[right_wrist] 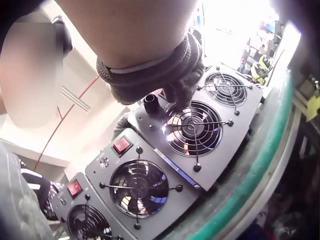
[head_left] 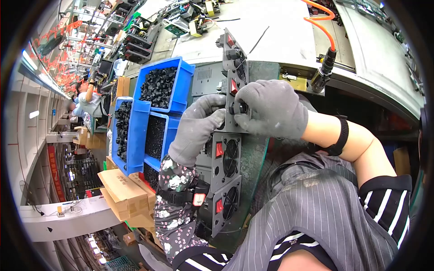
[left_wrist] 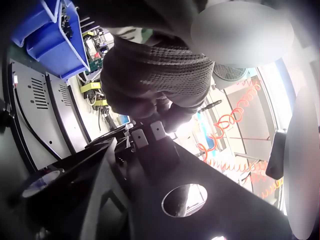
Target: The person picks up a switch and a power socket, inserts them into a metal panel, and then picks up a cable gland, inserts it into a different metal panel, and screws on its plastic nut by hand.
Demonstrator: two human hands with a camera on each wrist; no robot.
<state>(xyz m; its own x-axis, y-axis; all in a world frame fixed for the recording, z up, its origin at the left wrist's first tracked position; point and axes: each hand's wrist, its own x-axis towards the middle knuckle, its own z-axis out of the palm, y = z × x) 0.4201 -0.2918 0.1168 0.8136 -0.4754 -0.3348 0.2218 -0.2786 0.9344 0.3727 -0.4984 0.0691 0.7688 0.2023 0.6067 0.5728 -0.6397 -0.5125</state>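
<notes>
A row of grey metal panels (head_left: 228,149), each fitted with a round fan grille (right_wrist: 194,126) and a red rocker switch (head_left: 219,149), is seen standing on edge along a green-edged bench (head_left: 260,149). The panel held between two gloved hands sits near the middle of the row. The left hand (head_left: 195,128), in a grey knit glove, is curled against that panel's near edge, its fingers closed on the panel. The right hand (head_left: 271,108), also gloved, is wrapped over the panel's face, and its fingertips are pinched round a small black knob (right_wrist: 150,102) just beside the fan grille. Blue bins (head_left: 165,86) filled with small black parts are set just beyond the panels. An orange coiled hose (head_left: 322,22) is visible farther along the bench.
</notes>
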